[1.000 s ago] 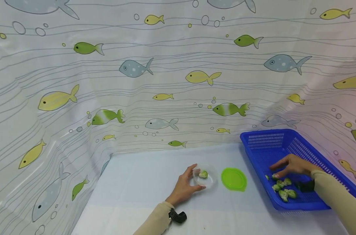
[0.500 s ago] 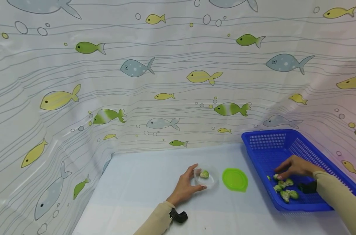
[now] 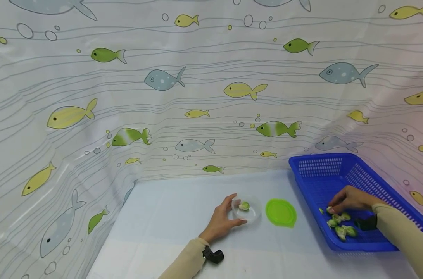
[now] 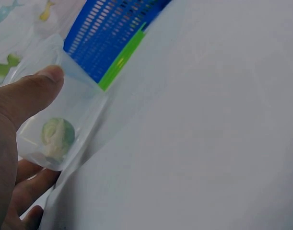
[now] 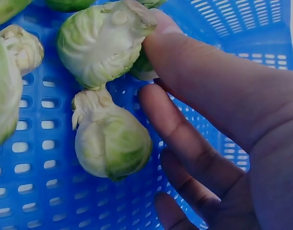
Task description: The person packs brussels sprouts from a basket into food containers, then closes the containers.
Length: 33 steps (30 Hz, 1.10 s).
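Downward reach right fingers (image 5: 180, 129), pinching a sprout (image 5: 100, 45); left fingers (image 4: 33, 189) curve round a cup (image 4: 76, 98).

The left hand (image 3: 219, 221) curves, thumb and fingers spread apart; the right hand (image 3: 353, 198) bends downward, thumb and fingertips together in a pinch.

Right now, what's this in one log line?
left grip: holding clear cup, sprout inside; right grip: pinching another sprout in blue basket; green lid: beside cup

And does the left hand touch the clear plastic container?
Touching: the left wrist view shows the left hand gripping the clear plastic container, thumb against its side.
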Motion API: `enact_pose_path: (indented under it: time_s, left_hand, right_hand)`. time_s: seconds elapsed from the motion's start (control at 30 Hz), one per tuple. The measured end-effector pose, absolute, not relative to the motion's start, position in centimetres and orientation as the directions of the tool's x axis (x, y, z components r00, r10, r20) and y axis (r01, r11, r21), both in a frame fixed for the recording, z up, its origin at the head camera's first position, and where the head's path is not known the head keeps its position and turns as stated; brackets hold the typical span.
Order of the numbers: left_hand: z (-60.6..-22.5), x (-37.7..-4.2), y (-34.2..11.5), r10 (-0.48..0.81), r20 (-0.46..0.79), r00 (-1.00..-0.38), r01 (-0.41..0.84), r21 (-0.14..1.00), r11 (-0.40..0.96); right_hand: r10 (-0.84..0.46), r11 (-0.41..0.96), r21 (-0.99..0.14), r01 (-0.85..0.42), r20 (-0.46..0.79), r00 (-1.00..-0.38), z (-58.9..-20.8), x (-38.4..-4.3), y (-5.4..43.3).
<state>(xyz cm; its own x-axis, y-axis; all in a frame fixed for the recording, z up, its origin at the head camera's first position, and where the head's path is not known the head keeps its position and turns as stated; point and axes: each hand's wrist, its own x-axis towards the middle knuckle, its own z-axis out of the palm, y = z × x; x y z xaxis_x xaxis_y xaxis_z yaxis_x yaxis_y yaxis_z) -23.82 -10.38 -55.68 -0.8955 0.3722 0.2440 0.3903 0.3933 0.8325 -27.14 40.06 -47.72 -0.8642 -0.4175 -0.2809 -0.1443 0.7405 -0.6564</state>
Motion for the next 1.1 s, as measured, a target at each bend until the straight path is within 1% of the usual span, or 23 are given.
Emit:
enact_pose_path:
  time_s: [0.17,0.3,0.53,0.73,0.87,1.0,1.1]
  left_hand:
    - [-55.6,-23.8,-10.3,0.371,0.241,-0.897,0.388,0.831,0.399]
    - [-55.6,-23.6,-10.3,0.369,0.224,-0.902,0.374,0.832,0.409]
    - [-55.7,-23.4,-10.3,0.367,0.212,-0.906,0.363,0.836,0.413]
    - [-55.7,-23.3,-10.3,0.365,0.212,-0.907,0.363,0.833,0.418]
    - [-55.6,-23.4,-10.3,0.364,0.220,-0.905,0.369,0.831,0.416]
    - [-55.7,-23.6,-10.4,0.363,0.221,-0.905,0.370,0.830,0.416]
    - [-55.7,-23.7,-10.3,0.362,0.220,-0.906,0.369,0.831,0.417]
  right_hand:
    - [-0.458,0.689,-0.710,-0.147,-0.268,-0.848,-48.0,-27.1,40.1]
    - [-0.468,0.663,-0.733,-0.152,-0.248,-0.848,-48.2,-27.0,40.1]
    - [-0.452,0.685,-0.698,-0.210,-0.180,-0.873,-48.3,-26.8,40.1]
    - [-0.456,0.712,-0.653,-0.258,-0.151,-0.877,-48.1,-26.7,39.9]
    - [-0.442,0.736,-0.627,-0.254,-0.161,-0.883,-47.8,-26.7,39.5]
    - [-0.406,0.767,-0.602,-0.222,-0.187,-0.894,-47.5,-26.9,39.0]
    - [-0.401,0.776,-0.587,-0.228,-0.180,-0.898,-47.5,-27.0,38.9]
